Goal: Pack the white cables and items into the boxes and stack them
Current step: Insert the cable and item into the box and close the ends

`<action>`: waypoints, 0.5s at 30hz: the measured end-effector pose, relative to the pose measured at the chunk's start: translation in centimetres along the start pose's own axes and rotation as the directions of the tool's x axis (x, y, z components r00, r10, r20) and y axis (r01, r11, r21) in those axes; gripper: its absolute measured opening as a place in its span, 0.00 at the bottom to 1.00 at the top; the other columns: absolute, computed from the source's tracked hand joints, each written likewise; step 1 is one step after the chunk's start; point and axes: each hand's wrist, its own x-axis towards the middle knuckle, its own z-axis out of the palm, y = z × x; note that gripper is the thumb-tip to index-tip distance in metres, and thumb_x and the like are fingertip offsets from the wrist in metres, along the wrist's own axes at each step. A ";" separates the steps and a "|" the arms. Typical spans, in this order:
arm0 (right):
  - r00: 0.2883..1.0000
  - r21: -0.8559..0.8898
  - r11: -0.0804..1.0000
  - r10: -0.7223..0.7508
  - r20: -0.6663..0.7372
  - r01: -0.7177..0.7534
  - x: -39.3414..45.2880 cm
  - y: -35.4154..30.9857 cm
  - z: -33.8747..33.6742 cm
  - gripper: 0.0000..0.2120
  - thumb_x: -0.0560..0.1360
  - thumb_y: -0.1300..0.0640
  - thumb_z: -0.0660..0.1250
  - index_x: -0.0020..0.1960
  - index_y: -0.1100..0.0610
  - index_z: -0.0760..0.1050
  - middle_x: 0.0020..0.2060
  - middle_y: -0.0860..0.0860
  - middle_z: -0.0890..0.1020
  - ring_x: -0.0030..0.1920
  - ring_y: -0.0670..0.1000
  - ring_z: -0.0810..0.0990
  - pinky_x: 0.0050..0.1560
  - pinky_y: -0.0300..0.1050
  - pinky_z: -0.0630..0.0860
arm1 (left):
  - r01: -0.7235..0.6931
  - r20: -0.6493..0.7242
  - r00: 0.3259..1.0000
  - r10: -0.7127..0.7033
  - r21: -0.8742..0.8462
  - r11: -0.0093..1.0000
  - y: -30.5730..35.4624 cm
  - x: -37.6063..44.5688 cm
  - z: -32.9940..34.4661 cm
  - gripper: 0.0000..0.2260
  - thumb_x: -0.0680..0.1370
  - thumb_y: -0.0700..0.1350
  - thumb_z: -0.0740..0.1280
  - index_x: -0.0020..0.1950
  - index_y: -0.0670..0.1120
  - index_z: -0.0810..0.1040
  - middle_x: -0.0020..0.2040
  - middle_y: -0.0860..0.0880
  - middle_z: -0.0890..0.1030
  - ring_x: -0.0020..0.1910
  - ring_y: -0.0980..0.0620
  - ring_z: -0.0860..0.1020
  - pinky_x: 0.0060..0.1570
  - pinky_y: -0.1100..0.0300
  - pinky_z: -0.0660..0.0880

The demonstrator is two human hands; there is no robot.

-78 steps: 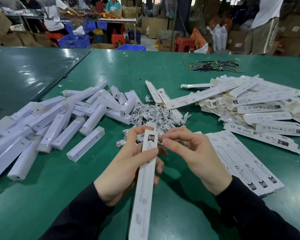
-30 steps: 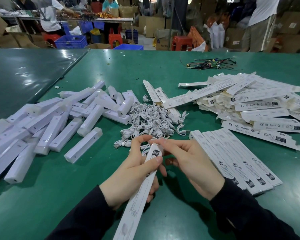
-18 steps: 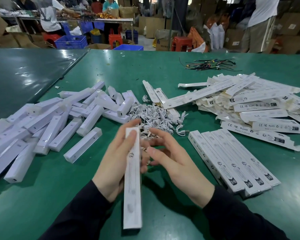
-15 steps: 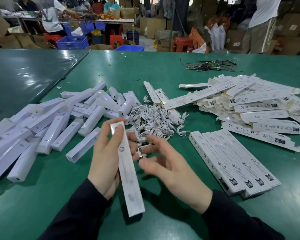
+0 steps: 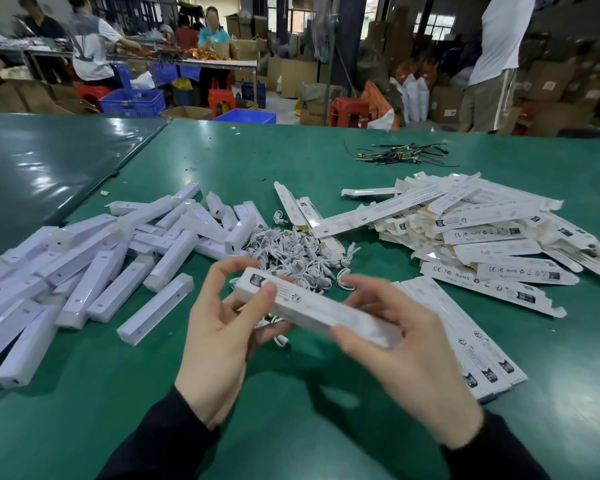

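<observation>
Long, narrow white cardboard box (image 5: 317, 308) with small black print is sitting crosswise between both my hands, held above the green table (image 5: 291, 410), its far end tilting up to my left. I am pinching that end with my left hand (image 5: 222, 341), thumb on the near face and fingers curling behind it. My right hand (image 5: 406, 351) is gripping the other end, thumb pressing the near side and fingers wrapping over the top. Motion is blurring the box, so I cannot tell whether its flap is closed.

Just beyond the box, a heap of small coiled white cables (image 5: 291, 251) is lying on the table. To my left, a loose pile of white plastic bar-shaped items (image 5: 94, 271) is spreading out. To my right, a row of packed white boxes (image 5: 465, 341) is lying side by side, touching, and behind them a jumble of flat unfolded white cartons (image 5: 482, 230) is sprawling. A bundle of dark thin wires (image 5: 402, 155) is resting near the far edge.
</observation>
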 end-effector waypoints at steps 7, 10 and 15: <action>0.874 0.797 0.553 0.481 -0.065 -0.244 -0.7 1.0 -1.7 0.30 0.64 0.63 0.75 0.65 0.57 0.73 0.49 0.56 0.86 0.47 0.52 0.86 0.43 0.38 0.81 | -0.413 0.316 0.901 0.297 0.415 0.811 -2.0 -2.3 1.6 0.17 0.65 0.44 0.79 0.42 0.52 0.71 0.53 0.50 0.83 0.42 0.59 0.81 0.38 0.66 0.76; 0.888 0.634 0.665 0.453 0.076 -0.394 -2.1 0.3 0.2 0.27 0.58 0.56 0.81 0.55 0.56 0.80 0.47 0.56 0.86 0.43 0.53 0.86 0.38 0.42 0.81 | -0.667 0.580 0.724 0.372 0.452 0.592 -2.9 -3.1 1.8 0.15 0.69 0.44 0.79 0.47 0.44 0.76 0.60 0.50 0.78 0.53 0.61 0.78 0.45 0.67 0.76; 0.913 0.275 0.882 0.406 -0.034 -0.382 0.3 1.0 -7.4 0.13 0.64 0.49 0.72 0.49 0.42 0.84 0.45 0.52 0.87 0.39 0.53 0.85 0.39 0.48 0.82 | -0.633 0.602 0.748 0.280 0.517 0.576 -2.7 -3.1 1.2 0.18 0.73 0.51 0.75 0.58 0.50 0.75 0.59 0.56 0.77 0.55 0.55 0.79 0.45 0.65 0.79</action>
